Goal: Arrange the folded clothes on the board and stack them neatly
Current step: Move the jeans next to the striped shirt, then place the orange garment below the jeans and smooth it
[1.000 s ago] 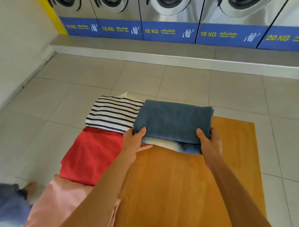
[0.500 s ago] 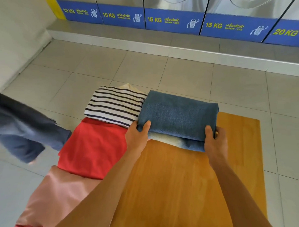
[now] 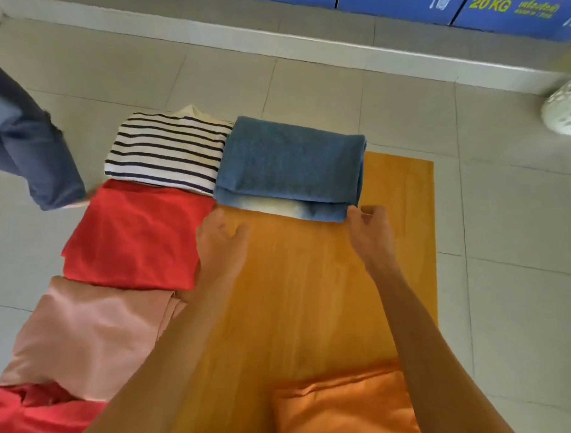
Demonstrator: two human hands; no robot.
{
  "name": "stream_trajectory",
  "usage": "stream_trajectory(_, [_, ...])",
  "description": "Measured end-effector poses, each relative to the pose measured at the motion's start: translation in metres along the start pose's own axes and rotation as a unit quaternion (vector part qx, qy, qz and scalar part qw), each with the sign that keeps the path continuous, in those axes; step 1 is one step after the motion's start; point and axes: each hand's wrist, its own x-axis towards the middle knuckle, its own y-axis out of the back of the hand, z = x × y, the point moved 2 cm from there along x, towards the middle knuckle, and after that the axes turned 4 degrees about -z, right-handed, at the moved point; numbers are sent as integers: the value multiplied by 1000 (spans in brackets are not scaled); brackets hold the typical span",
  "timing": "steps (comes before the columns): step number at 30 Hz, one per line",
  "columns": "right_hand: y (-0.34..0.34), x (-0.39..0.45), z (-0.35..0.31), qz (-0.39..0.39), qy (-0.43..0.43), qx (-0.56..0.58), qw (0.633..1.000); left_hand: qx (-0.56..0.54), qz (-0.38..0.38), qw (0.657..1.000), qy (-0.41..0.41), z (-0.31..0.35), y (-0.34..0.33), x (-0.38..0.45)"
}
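Both hands hover empty over a wooden board (image 3: 314,297) on a tiled laundromat floor (image 3: 524,238), neither gripping anything. Left hand (image 3: 221,248) is loosely spread, fingers relaxed, just short of the near left corner of a folded blue towel (image 3: 288,157); right hand (image 3: 371,232) is half-curled at the towel's near right corner, its fingertips just beside the cloth, though contact cannot be confirmed. Directly beyond the hands, the towel lies flat across the board's far end, a pale inner layer showing along its near edge. Touching the towel on its left sits a folded navy-striped white shirt (image 3: 167,152). Left of the left hand lies a folded red garment (image 3: 137,236), with a folded pink one (image 3: 89,333) nearer the wearer and another red piece (image 3: 34,423) behind that. An orange cloth (image 3: 345,410) rests under the right forearm, at the board's near end. Far right stands a white perforated basket (image 3: 565,109); far left, another person's jeans-clad leg (image 3: 29,152).
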Motion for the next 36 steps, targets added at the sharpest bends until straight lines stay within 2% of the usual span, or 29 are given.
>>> stream_trajectory(4, [16, -62, 35, 21, 10, 7, 1000, -5, -154, 987, 39, -28, 6, -84])
stream_trajectory(8, [36, -136, 81, 123, 35, -6, 992, 78, -297, 949, 66, -57, 14, -155])
stream_trajectory(12, [60, -189, 134, 187, 22, -58, 980, 208, -296, 929, 73, -90, 25, -198])
stream_trajectory(14, [76, -210, 163, 204, -16, -113, 972, 280, -335, 895, 92, -105, 28, -209])
stream_trajectory(16, [88, -225, 188, 188, -89, -167, 964, 315, -377, 865, 105, -115, 27, -223])
stream_trajectory(19, [88, -241, 212, 135, -158, -188, 960, 307, -379, 871, 60, -118, 18, -240])
stream_trajectory(24, [71, -248, 211, 151, -141, -224, 952, 295, -364, 880, 73, -119, 3, -232])
stream_trajectory(27, [60, -247, 206, 152, -153, -191, 958, 270, -336, 900, 59, -116, 8, -226])
stream_trajectory(30, [47, -249, 200, 139, -166, -176, 960, 203, -305, 925, 101, -112, 21, -213])
stream_trajectory(32, [33, -249, 192, 120, -156, -194, 961, 164, -284, 938, 114, -110, 31, -203])
stream_trajectory(36, [5, -252, 175, 128, -76, -180, 972, 107, -263, 948, 144, -115, 45, -185])
